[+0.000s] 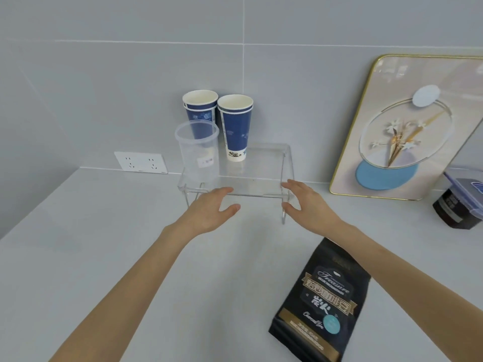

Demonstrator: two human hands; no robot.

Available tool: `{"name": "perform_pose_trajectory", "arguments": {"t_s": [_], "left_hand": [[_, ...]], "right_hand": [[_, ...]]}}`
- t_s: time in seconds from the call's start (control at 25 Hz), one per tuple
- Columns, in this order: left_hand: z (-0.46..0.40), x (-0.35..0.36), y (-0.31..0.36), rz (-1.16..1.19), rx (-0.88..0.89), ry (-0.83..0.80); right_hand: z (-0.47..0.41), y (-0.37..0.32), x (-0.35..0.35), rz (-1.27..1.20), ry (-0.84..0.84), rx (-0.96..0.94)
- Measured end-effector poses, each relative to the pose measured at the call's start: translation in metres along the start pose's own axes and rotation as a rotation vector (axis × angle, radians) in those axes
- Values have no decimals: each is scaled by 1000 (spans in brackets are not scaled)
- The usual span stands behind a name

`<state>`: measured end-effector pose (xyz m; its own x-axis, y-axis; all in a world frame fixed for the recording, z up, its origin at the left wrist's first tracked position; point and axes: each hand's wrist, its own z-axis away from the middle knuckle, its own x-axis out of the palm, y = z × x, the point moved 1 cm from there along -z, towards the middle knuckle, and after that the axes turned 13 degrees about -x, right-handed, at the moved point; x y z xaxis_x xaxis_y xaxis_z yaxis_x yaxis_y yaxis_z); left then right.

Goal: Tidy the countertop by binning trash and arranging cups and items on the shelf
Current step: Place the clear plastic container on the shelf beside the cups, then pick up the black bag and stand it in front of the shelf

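A clear acrylic shelf (257, 178) stands on the white countertop (104, 244) against the wall. On it are a clear plastic cup (198, 152) at the left front and two stacks of blue paper cups, one at the back left (200, 111) and one beside it (236, 126). My left hand (210, 211) hovers at the shelf's front edge, fingers spread, holding nothing. My right hand (305, 201) is at the shelf's front right corner, fingers apart, close to or touching its leg. A black coffee bag (324, 301) lies on the counter under my right forearm.
A gold-framed flower picture (407, 126) leans on the wall at the right. A dark jar (449, 210) and a clear blue-lidded box (467, 192) sit at the far right edge. A white wall socket (141, 162) is left of the shelf.
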<state>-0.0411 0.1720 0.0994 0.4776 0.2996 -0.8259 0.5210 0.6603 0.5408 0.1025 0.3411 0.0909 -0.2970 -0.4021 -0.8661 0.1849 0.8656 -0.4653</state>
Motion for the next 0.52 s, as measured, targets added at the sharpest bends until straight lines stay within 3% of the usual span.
{"name": "perform_pose_trajectory", "arguments": {"t_s": [0.52], "left_hand": [[48, 172, 66, 80, -156, -347]], "right_hand": [[117, 138, 6, -99, -350, 450]]}}
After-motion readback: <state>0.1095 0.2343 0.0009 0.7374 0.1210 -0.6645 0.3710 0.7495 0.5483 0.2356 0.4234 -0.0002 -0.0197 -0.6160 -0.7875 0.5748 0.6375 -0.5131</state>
